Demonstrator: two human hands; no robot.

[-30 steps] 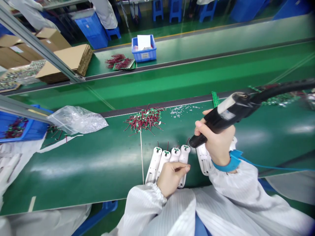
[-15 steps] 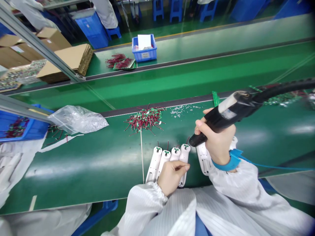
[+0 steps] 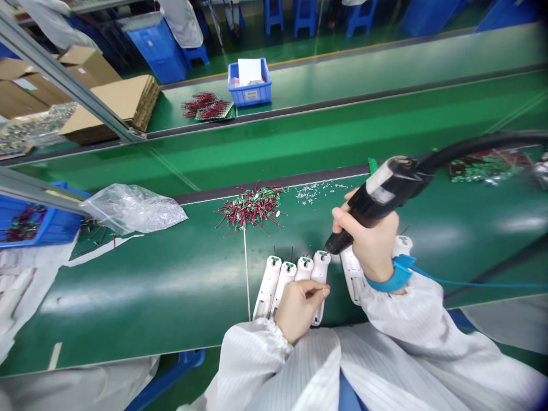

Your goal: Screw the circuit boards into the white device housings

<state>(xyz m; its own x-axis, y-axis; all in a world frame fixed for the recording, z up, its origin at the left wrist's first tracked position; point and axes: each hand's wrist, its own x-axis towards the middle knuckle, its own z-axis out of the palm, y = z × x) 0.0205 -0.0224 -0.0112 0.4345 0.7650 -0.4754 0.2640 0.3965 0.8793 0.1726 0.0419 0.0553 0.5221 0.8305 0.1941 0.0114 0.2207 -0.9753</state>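
Observation:
My right hand (image 3: 371,237) grips a black electric screwdriver (image 3: 377,197), whose tip end is just beside the top of the rightmost white plastic housing (image 3: 321,260) in a row. My left hand (image 3: 299,305) rests over the lower part of this row, thumb and forefinger pinched together; whatever is between them is too small to make out. Small green circuit boards with red wires sit in the tops of the housings, including the leftmost white housing (image 3: 268,285). Partly hidden by my right hand is another white housing (image 3: 353,277), with one more white housing (image 3: 402,245) beyond the wrist.
A pile of red-wired boards (image 3: 252,208) and scattered small white parts (image 3: 310,193) lie along the bench's back edge. To the left are a clear plastic bag (image 3: 135,208) and a blue bin (image 3: 40,222). A thick black cable (image 3: 479,142) runs off right.
My right hand has moved left and slightly down with the electric screwdriver, bringing its tip end closer to the rightmost housing of the row. My left hand has stayed in place.

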